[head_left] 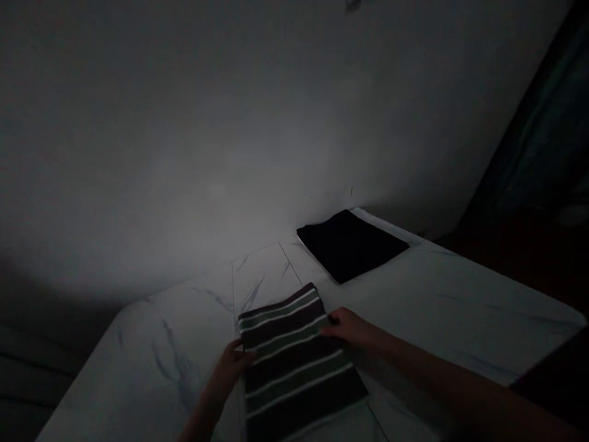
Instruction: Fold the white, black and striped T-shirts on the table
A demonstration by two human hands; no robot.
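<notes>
A folded striped cloth [294, 362], dark with green bands and thin white lines, is near the front middle of the marbled white table [184, 344]. My left hand [232, 365] grips its left edge, thumb on top and fingers partly hidden beneath. On the right edge, my right hand [343, 325] pinches the cloth near its upper corner. Farther back, to the right, a folded black cloth [352, 245] lies flat near the wall, with a white edge showing behind it.
A plain wall [230, 135] rises along the table's back edge. Thin seams run across the tabletop in the middle. Dark areas lie beyond the table's left and right edges, and the room is dim.
</notes>
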